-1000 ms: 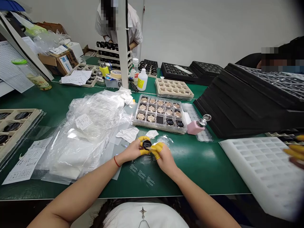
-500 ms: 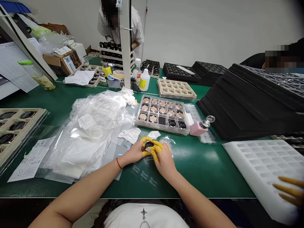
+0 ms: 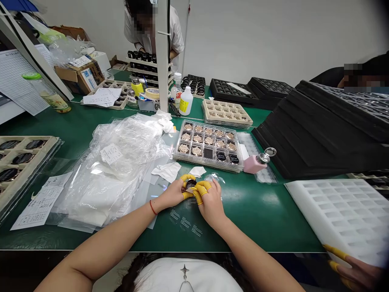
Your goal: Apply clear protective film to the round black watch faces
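Your left hand (image 3: 174, 195) is closed round the edge of a round black disc (image 3: 191, 183), its forefinger above and its thumb below. Your right hand (image 3: 212, 201) has thumb and fingers pinched together on a small pale piece (image 3: 189, 190) at the disc's near side; I can't make out what that piece is. You wear yellow finger covers (image 3: 187, 195) on both hands, and the disc is held over the green table (image 3: 249, 211), in front of your chest. Just nearer to you lies some clear film with white printed lines (image 3: 186, 222). Past your fingers there's a white tissue (image 3: 197, 171), and beyond it a clear plastic tray (image 3: 199, 161) of gold-coloured round pieces (image 3: 196, 150), with two black ones in its near row. A pink bottle (image 3: 254, 164) stands just right of the tray. Over to your left spreads a heap of clear plastic bags (image 3: 127, 140). Far right, a co-worker's hand (image 3: 354, 265) is at the near end of a white foam tray (image 3: 308, 209)
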Available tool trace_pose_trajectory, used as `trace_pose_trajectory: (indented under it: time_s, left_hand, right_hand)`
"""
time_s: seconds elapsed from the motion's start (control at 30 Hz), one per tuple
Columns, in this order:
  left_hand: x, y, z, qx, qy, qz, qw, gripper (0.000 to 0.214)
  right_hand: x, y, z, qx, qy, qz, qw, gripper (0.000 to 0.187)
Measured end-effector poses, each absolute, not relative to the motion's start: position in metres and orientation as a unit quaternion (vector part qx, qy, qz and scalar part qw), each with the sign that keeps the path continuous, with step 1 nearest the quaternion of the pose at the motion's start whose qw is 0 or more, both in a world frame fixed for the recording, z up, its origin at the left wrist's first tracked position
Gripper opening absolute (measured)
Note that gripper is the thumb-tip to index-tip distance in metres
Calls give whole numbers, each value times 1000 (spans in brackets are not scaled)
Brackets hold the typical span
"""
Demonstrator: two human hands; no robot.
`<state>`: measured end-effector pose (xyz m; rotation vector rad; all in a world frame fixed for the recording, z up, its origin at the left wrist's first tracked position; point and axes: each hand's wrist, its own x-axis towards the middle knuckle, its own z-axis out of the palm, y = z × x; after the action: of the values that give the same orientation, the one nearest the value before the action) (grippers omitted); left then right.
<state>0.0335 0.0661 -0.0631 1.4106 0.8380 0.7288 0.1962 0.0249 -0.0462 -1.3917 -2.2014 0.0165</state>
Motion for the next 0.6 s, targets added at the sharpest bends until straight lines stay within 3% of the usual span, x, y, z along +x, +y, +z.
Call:
trace_pose_trajectory:
  time_s: [0.2, 0.6]
  left_hand:
    - [33, 65, -60, 617, 346, 297, 642, 42]
    - [33, 65, -57, 628, 373, 311, 608, 44]
  right_hand:
    - [200, 31, -43, -505, -812, 57, 287, 18]
    - [194, 46, -41, -512, -822, 6, 250, 20]
